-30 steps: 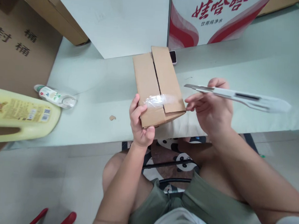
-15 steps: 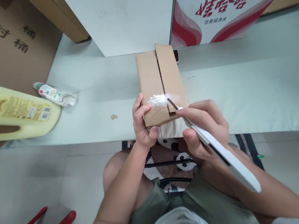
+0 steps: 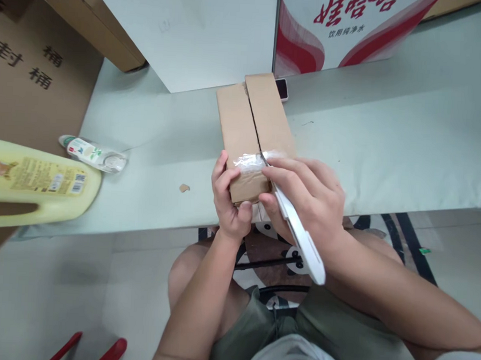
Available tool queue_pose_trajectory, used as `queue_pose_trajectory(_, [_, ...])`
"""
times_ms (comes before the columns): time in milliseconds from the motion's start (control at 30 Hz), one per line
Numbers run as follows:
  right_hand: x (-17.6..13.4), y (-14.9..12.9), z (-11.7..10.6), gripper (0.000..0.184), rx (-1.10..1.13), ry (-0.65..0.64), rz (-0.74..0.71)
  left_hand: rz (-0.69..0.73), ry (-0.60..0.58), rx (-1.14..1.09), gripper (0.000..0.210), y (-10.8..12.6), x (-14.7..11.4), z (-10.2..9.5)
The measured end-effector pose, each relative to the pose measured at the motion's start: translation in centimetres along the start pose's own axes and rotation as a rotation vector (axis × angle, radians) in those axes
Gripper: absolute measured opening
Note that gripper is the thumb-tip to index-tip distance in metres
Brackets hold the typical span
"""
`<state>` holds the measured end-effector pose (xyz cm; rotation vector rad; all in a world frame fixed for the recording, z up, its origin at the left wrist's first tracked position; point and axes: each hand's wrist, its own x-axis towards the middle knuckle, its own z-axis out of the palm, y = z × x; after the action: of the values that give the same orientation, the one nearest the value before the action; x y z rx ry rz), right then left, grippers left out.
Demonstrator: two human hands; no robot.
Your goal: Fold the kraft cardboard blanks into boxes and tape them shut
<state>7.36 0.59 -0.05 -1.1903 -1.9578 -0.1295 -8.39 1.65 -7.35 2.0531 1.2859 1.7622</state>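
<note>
A small brown cardboard box [image 3: 238,118] rests near the table's front edge, a dark seam running between its two top flaps. Clear shiny tape [image 3: 247,162] crosses that seam at the near end. My left hand [image 3: 232,201] grips the box's near left corner, fingers along the side and thumb at the near end. In my right hand [image 3: 310,200] is a white utility knife [image 3: 298,234], its handle slanting down to the right. The blade tip touches the tape at the seam; my fingers hide part of the blade and the box's near right corner.
A white carton with red print [image 3: 352,41] stands behind the box, beside a dark-screened device [image 3: 282,89]. To the left are a clear bottle [image 3: 94,153], a yellow jug [image 3: 62,192] and a large cardboard carton [image 3: 32,78]. A brown scrap [image 3: 184,188] lies on the pale table [image 3: 157,143].
My right hand has moved left with the utility knife, whose handle has swung steeper. The blade tip has come to the seam in the tape. My left hand keeps its grip.
</note>
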Motion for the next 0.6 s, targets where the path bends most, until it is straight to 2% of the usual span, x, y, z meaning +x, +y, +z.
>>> queue_pose_trajectory(167, [0.3, -0.3, 1.0, 0.036, -0.066, 0.04, 0.001, 0.014, 0.023, 0.006, 0.047, -0.4, -0.2, 0.1])
queue_pose_trajectory(333, [0.3, 0.3, 0.1, 0.05, -0.014, 0.126, -0.042, 0.036, -0.004, 0.011, 0.049, -0.5, 0.1, -0.1])
queue_pose_trajectory(467, [0.2, 0.4, -1.0, 0.058, 0.015, 0.093, -0.023, 0.008, -0.025, -0.025, 0.047, -0.1, 0.1, -0.2])
queue_pose_trajectory(600, [-0.1, -0.4, -1.7, 0.051, 0.082, 0.065, -0.014, -0.049, -0.011, -0.024, 0.048, 0.1, -0.5, 0.0])
